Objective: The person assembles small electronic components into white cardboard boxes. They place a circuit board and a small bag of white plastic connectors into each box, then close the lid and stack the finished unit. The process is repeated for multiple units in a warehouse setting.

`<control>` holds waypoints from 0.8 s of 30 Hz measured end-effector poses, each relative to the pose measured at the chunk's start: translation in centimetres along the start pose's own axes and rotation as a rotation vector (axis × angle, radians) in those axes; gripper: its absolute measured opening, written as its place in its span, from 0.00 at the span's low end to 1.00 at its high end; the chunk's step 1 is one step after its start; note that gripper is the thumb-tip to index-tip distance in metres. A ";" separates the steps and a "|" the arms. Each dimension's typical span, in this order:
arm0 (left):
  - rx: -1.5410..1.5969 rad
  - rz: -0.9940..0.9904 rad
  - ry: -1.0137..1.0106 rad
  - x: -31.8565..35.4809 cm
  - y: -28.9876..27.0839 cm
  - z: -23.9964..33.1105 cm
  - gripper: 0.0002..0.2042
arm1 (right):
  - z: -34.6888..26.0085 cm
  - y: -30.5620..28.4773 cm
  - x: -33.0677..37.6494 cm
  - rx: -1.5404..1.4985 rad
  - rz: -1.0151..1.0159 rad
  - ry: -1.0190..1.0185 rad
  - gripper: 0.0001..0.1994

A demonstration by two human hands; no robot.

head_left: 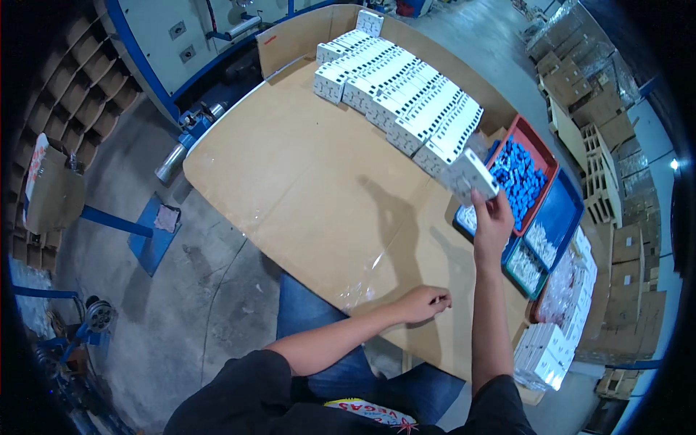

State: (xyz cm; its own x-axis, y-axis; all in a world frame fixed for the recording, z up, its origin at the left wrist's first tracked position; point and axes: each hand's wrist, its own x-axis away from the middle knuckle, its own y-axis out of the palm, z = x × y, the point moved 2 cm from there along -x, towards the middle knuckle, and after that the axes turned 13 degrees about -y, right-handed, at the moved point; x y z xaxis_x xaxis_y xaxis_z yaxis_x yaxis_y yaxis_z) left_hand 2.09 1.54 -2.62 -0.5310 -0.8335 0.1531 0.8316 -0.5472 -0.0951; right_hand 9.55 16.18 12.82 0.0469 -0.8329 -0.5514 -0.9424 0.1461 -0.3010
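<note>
The right hand (493,221) holds up a small white box (471,176), pinched at its lower corner between thumb and fingers, above the right edge of the bench (304,181). The box is flat and rectangular, pale white with faint grey markings on its broad face; the print is too small to make out. It sits tilted, its long axis running from upper left to lower right, with the broad face turned up toward the camera. Its upper end lies just beside the near end of the rows of white boxes (399,90), which stand packed side by side in a band across the far part of the bench, each bearing a dark strip on top.

The left hand (428,303) rests on the cardboard-covered bench near its front edge, fingers curled loosely inward; whether it holds anything I cannot tell.

Behind the raised box, a red tray (545,154) of small blue parts is partly hidden by box and hand. Blue trays (562,210) with pale parts lie beside it, and a stack of white boxes (544,351) sits at the lower right, cut by the rim's distortion.
</note>
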 end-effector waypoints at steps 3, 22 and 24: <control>0.101 -0.011 -0.014 0.1 -1.2 0.0 0.12 | 0.0 4.6 -7.4 0.007 -0.015 -0.154 0.19; 0.688 -0.217 -0.146 -1.4 -3.6 -1.1 0.15 | 16.4 31.0 -37.9 0.483 -0.148 -0.451 0.21; 0.872 -0.195 -0.163 -2.5 -1.0 -1.9 0.16 | 16.6 33.3 -38.9 0.553 -0.147 -0.451 0.20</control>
State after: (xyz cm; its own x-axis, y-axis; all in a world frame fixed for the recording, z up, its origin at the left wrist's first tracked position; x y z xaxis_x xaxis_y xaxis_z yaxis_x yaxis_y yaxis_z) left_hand 2.24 4.00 -4.77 -0.7006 -0.6748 0.2321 0.5931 -0.3698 0.7152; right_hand -18.14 62.33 11.31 0.4045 -0.5815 -0.7058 -0.6158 0.3974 -0.6803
